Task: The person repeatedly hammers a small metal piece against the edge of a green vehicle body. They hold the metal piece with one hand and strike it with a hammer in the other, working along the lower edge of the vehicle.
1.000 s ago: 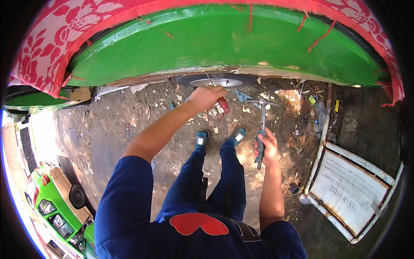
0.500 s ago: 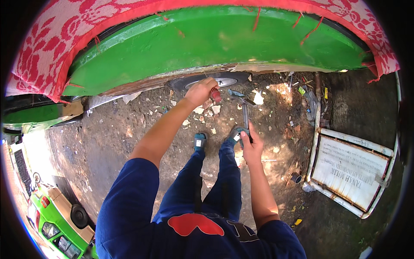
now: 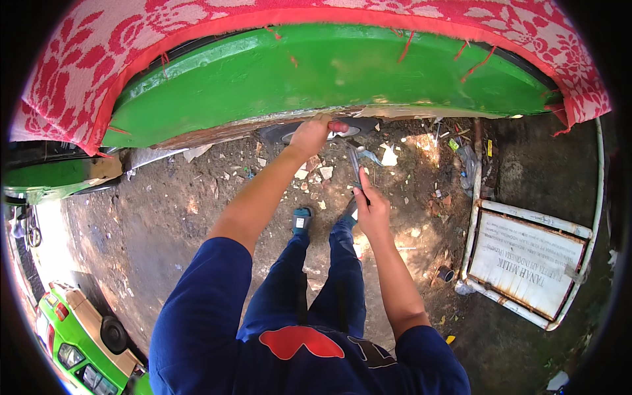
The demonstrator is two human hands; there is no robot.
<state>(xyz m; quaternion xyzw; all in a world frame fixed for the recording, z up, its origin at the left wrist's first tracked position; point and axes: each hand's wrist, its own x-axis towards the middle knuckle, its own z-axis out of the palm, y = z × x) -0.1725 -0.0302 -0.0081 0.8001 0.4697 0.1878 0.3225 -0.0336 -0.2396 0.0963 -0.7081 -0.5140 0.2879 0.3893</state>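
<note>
My left hand [image 3: 311, 137] is closed round a red-handled tool, its red grip [image 3: 338, 126] sticking out to the right. The tool's far end is hidden by the hand. It is held against the rusty lower edge [image 3: 263, 124] of a green vehicle body panel [image 3: 329, 76], just above a wheel [image 3: 365, 126]. In my right hand [image 3: 373, 207] is a hammer [image 3: 353, 160], gripped by its handle. The hammer's head points up toward the red grip and lies close to it; whether they touch I cannot tell.
A red and pink patterned cloth [image 3: 217, 20] drapes over the panel's top. Pale flakes [image 3: 326, 172] litter the dirt ground near my feet. A rusty white framed sign [image 3: 526, 257] lies at the right, a black can [image 3: 446, 273] beside it. Another green vehicle [image 3: 85, 336] stands lower left.
The hammer has moved up and left, closer to the red grip. My left hand has shifted slightly, and the red grip now points sideways rather than down.
</note>
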